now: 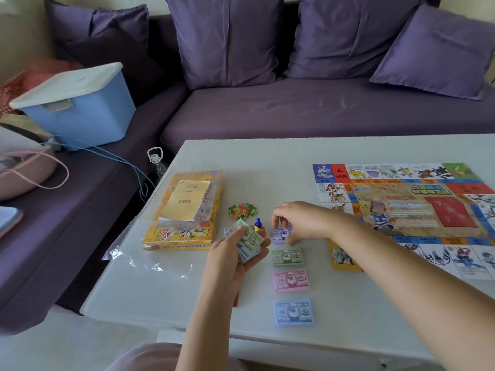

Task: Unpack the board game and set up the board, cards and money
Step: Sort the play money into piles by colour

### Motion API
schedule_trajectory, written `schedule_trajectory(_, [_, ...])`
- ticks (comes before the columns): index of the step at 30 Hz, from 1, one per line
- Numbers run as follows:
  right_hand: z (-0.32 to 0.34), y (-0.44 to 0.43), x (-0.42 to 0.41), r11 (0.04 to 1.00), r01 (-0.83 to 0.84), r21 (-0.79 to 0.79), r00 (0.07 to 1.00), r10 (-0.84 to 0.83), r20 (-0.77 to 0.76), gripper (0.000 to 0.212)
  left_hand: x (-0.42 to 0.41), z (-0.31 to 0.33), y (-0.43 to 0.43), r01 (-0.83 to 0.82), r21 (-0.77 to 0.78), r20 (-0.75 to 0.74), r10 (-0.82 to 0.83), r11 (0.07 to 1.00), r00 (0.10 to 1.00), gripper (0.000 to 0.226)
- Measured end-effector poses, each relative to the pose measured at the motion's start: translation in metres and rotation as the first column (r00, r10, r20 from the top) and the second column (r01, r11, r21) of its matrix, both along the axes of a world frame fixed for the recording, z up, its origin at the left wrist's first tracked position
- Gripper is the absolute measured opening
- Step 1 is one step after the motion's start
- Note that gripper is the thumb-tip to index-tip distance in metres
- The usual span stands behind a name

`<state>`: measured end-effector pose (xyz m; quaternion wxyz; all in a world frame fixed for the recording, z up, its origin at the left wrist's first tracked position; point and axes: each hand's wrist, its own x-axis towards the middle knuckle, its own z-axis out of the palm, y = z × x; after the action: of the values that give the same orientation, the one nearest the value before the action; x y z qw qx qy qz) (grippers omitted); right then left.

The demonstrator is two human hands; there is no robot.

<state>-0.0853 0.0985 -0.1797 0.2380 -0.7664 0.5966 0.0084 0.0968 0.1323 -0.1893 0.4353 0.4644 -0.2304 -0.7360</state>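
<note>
Money piles sit in a column on the white table [187,303]: purple pile [281,235] farthest, then green pile [288,257], pink pile [291,279], and blue pile [293,313] close to the near edge. Each lies flat with its long side running left to right. Bare tabletop shows left of the column, and the board [417,210] lies to its right, running off the picture's right edge. The left hand [238,253] grips a stack of bills [247,239] just left of the column, fingers curled under it and thumb on top; the stack is tilted, its long axis slanting away to the left. The right hand [294,220] arches over the purple pile, fingertips and thumb apparently pinching its ends, though the hand hides the contact. The yellow box [184,210] lies near the table's left edge.
</note>
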Motion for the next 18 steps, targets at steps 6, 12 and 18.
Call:
schedule_trajectory(6, [-0.003,0.002,0.002,1.000,0.017,0.018,0.999,-0.017,0.051,0.037,-0.001,0.005,0.004,0.005,0.003,0.000,-0.005,1.000,1.000,0.021])
schedule_trajectory(12, [-0.003,0.004,0.003,0.999,0.040,0.031,0.996,-0.042,0.083,0.036,0.002,0.012,0.008,0.020,0.025,-0.059,-0.019,0.999,0.998,0.016])
schedule_trajectory(18, [-0.003,0.011,0.003,0.985,0.169,-0.015,0.939,-0.157,0.305,0.026,0.005,0.013,0.011,0.013,0.024,-0.085,-0.011,1.000,0.996,0.014])
